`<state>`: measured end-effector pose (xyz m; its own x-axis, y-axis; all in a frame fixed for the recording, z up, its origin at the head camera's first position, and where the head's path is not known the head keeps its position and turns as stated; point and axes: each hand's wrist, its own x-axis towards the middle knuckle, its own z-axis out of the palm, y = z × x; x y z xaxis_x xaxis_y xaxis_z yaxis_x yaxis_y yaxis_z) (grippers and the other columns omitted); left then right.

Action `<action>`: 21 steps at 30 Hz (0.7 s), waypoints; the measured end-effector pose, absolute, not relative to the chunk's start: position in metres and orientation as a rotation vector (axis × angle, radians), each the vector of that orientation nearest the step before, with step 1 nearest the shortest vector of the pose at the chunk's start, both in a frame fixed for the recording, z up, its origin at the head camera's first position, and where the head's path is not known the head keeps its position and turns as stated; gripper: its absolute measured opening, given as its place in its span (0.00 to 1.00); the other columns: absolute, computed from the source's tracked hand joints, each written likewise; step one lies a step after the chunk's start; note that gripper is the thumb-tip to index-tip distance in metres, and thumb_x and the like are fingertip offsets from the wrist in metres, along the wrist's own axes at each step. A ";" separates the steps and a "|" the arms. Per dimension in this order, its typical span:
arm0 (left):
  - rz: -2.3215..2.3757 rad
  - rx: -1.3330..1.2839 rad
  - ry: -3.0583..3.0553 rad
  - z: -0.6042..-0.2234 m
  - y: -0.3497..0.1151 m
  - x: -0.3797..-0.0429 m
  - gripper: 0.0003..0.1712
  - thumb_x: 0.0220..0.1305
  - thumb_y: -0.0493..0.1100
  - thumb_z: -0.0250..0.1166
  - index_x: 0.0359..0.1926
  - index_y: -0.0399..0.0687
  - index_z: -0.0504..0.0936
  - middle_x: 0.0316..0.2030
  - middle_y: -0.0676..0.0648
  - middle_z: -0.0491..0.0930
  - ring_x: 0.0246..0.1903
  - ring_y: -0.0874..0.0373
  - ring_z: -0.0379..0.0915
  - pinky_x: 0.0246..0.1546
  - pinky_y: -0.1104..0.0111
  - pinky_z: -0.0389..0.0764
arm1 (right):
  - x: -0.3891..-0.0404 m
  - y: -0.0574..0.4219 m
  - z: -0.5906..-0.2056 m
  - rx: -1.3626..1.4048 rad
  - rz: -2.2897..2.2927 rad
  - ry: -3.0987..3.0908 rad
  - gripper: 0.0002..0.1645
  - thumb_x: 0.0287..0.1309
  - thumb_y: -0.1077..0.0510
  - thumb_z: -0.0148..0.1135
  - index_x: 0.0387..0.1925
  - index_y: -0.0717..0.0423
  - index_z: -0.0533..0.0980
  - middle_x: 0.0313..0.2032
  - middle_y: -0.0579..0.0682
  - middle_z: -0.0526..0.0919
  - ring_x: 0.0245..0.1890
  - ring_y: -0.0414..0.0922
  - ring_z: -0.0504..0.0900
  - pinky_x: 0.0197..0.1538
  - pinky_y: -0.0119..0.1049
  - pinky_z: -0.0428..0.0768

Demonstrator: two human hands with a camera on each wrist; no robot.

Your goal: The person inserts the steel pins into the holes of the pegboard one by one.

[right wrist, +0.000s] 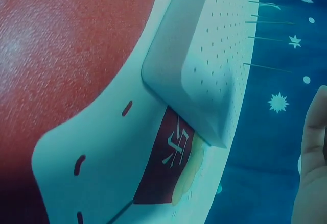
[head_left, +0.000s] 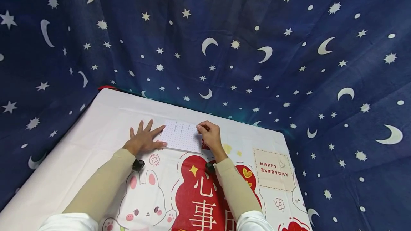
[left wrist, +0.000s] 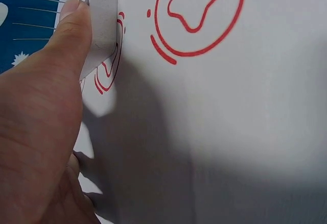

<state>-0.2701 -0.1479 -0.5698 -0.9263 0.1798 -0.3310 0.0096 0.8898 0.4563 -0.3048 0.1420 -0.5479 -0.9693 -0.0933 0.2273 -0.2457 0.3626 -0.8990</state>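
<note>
A white block (head_left: 183, 140) with a grid of small holes lies flat near the table's far side. Several thin needles (right wrist: 268, 39) stand upright along its far part. My left hand (head_left: 144, 140) is spread at the block's left end; its thumb (left wrist: 74, 22) and forefinger touch that end. Over the far right corner, my right hand (head_left: 211, 139) has bent fingers, with the thumb and forefinger tips close together. Whether anything thin is between them cannot be made out. Only part of this hand shows at the right wrist view's edge, apart from the nearest needle.
The white tablecloth (head_left: 122, 113) carries a printed rabbit, red shapes and lettering. A dark blue curtain (head_left: 231, 77) with moons and stars hangs behind and at both sides of the table. Dark wrist cameras (head_left: 138, 165) sit under the wrists.
</note>
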 end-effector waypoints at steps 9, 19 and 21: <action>0.631 0.130 2.686 -0.571 -0.147 -0.272 0.56 0.61 0.78 0.60 0.83 0.66 0.52 0.84 0.33 0.35 0.80 0.24 0.20 0.72 0.23 0.27 | -0.309 0.133 -0.555 0.324 1.610 -2.449 0.04 0.63 0.62 0.73 0.35 0.60 0.88 0.32 0.60 0.90 0.28 0.41 0.84 0.36 0.29 0.86; 0.637 0.121 2.675 -0.570 -0.148 -0.271 0.56 0.61 0.77 0.61 0.83 0.66 0.52 0.84 0.34 0.34 0.80 0.24 0.19 0.72 0.23 0.26 | -0.313 0.120 -0.568 0.186 1.632 -2.453 0.03 0.60 0.65 0.74 0.31 0.62 0.89 0.32 0.60 0.91 0.28 0.38 0.83 0.37 0.27 0.85; 0.636 0.120 2.676 -0.570 -0.148 -0.271 0.56 0.61 0.77 0.61 0.83 0.66 0.52 0.84 0.34 0.34 0.80 0.24 0.19 0.72 0.24 0.26 | -0.314 0.117 -0.570 0.180 1.638 -2.457 0.03 0.59 0.65 0.74 0.31 0.63 0.89 0.31 0.60 0.91 0.28 0.38 0.83 0.37 0.26 0.84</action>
